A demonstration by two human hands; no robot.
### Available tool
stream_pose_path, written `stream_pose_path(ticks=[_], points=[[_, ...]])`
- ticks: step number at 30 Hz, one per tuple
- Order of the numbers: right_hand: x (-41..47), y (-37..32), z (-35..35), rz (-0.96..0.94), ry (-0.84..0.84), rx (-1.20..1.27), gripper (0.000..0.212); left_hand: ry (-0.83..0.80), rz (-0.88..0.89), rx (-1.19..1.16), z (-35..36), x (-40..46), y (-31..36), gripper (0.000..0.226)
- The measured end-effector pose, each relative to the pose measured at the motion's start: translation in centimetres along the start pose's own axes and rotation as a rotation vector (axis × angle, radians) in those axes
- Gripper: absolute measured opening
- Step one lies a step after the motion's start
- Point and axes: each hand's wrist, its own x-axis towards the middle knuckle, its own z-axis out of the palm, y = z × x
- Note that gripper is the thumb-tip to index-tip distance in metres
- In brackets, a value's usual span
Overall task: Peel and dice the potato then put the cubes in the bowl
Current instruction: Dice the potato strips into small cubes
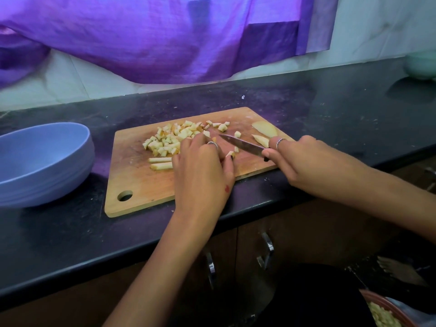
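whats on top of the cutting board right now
On the cutting board: a pile of potato cubes, two strips, uncut slices, and the knife. The left hand covers whatever it holds down.

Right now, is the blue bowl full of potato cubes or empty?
Cannot tell fully: the blue bowl shows no cubes in the part of its inside that is visible. The potato cubes lie piled on the cutting board.

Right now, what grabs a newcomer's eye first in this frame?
The two hands at the centre of the wooden cutting board: the right hand grips a knife with its blade pointing left, while the left hand works among the potato pieces. Next, the pale heap of potato cubes on the board's far left part, and the blue bowl beside the board on the dark counter.
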Motion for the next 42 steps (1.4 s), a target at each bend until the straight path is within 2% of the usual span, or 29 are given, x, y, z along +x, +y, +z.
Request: stream_pose_path(ticks=[4, 8, 14, 18, 20, 24, 37, 42], points=[[0.5, -0.5, 0.6, -0.021, -0.044, -0.011, 0.036, -0.007, -0.007, -0.157, 0.1, 0.0, -0.7, 0.007], [1.3, -0.8, 0.5, 0.001, -0.1, -0.002, 0.036, -0.017, -0.006, -0.176, 0.3, 0.1, -1.0, 0.004], [1.5, -1.0, 0.1, -0.039, -0.162, -0.038, 0.035, -0.017, -0.017, -0.158, 0.3, 0.3, -0.9, 0.007], [0.0, 0.0, -1.0, 0.012, -0.214, -0.106, 0.036, -0.025, -0.029, -0.161, 0.2, 0.3, -0.7, 0.011], [-0.7, 0.2, -1.5, 0.043, -0.178, -0.15, 0.035, -0.026, -0.038, -0.155, 0.1, 0.2, -0.6, 0.014], [-0.9, -0.6, -0.6, 0.005, -0.068, -0.053, 0.038, 0.004, -0.04, -0.164, -0.3, 0.0, -0.6, 0.013], [0.9, -2.3, -0.2, -0.045, -0.136, -0.045, 0.03, 0.016, -0.023, -0.143, -0.2, 0.2, -0.6, 0.008], [-0.7, -1.0, -0.5, 0.068, -0.114, -0.036, 0.039, 0.008, -0.024, -0.138, -0.3, 0.2, -0.6, 0.009]])
